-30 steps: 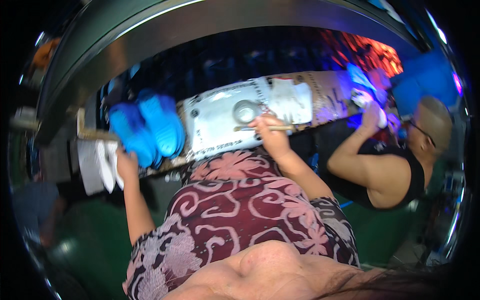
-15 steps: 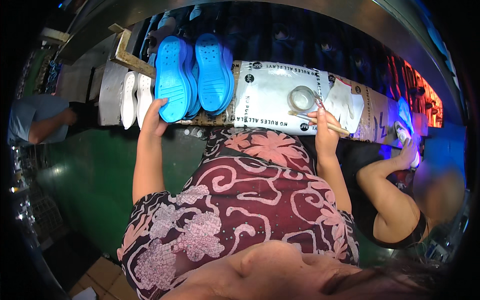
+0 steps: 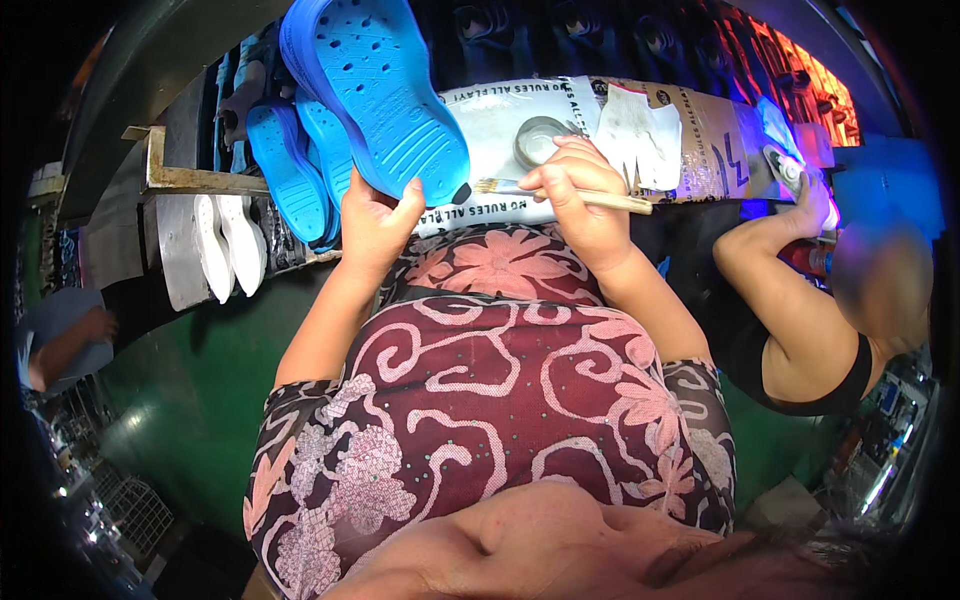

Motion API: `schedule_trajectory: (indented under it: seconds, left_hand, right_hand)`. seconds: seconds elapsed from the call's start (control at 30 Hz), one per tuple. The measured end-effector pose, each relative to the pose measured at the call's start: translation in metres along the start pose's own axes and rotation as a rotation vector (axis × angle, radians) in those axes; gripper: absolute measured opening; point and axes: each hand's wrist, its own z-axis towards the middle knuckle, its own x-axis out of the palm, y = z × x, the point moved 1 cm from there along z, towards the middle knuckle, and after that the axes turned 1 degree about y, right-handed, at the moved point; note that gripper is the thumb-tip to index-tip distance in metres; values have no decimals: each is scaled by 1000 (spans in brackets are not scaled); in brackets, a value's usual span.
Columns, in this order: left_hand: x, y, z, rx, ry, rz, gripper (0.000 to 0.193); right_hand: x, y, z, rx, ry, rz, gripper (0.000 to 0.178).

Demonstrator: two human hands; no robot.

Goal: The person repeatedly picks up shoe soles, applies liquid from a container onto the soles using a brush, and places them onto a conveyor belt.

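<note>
A bright blue shoe sole (image 3: 385, 90) with holes and grooves is held up in my left hand (image 3: 380, 222), thumb on its face near the heel. My right hand (image 3: 588, 205) grips a wooden-handled brush (image 3: 610, 200), its bristles pointing left, close to the sole's heel end. A small dark patch shows at that heel corner. Behind my right hand stands a round clear dish (image 3: 537, 140), partly hidden by my fingers. More blue soles (image 3: 275, 165) lean together on the bench to the left of the held one.
White soles (image 3: 230, 245) rest at the bench's left edge, beside a metal bracket (image 3: 205, 180). Printed white sheeting (image 3: 485, 120) covers the middle, with a white glove (image 3: 640, 140) on it. At the right, another person's hand (image 3: 815, 205) holds a shoe. A further person's arm (image 3: 70, 345) shows far left.
My left hand has lifted one blue sole off the group and brought it right, nearer me. The brush in my right hand has moved left from beside the dish toward the sole.
</note>
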Motion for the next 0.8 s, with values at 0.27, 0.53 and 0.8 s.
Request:
schedule_trajectory:
  seconds: [0.27, 0.53, 0.8]
  left_hand:
    - [15, -7, -2, 139, -11, 97, 41]
    - [7, -2, 0, 238, -6, 219, 38]
    - [9, 1, 0, 338, -23, 239, 35]
  right_hand:
    - [10, -7, -2, -67, 57, -79, 25]
    - [5, -8, -2, 41, 62, -135, 25]
    - [15, -4, 4, -126, 23, -84, 19]
